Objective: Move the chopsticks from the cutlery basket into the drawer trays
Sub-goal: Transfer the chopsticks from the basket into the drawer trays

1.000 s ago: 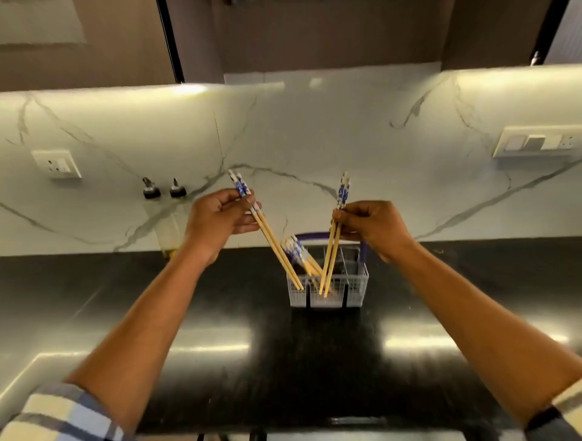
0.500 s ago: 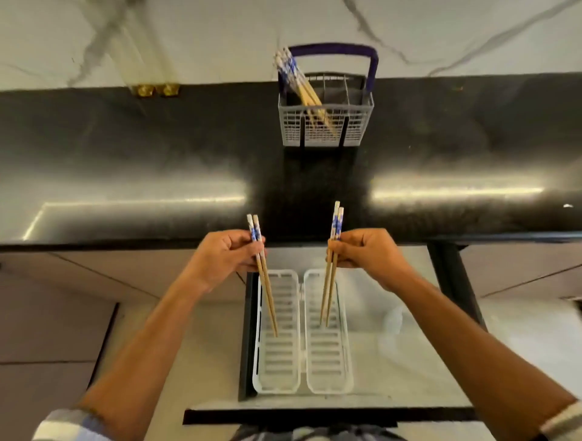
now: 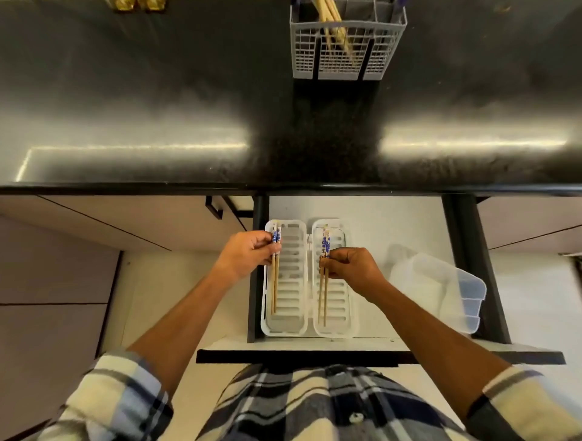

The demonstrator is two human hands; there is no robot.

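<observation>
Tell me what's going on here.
A person is sorting chopsticks into an open drawer. The left hand lowers one pair of chopsticks along the left white tray; the right hand lowers another pair over the right white tray. Both grips are closed on the patterned ends. More chopsticks wait in the grey cutlery basket on the black counter.

A glossy black tabletop (image 3: 157, 94) ran across the upper half of the view, with two bright streaks of reflected light on it. At its far edge, top left, sat two small gold-coloured objects (image 3: 135, 3), cut off by the frame. A clear plastic container (image 3: 447, 292) lay tilted inside at the right. Pale cabinet fronts (image 3: 94, 226) stood on either side. A plaid shirt (image 3: 315, 406) filled the bottom.
</observation>
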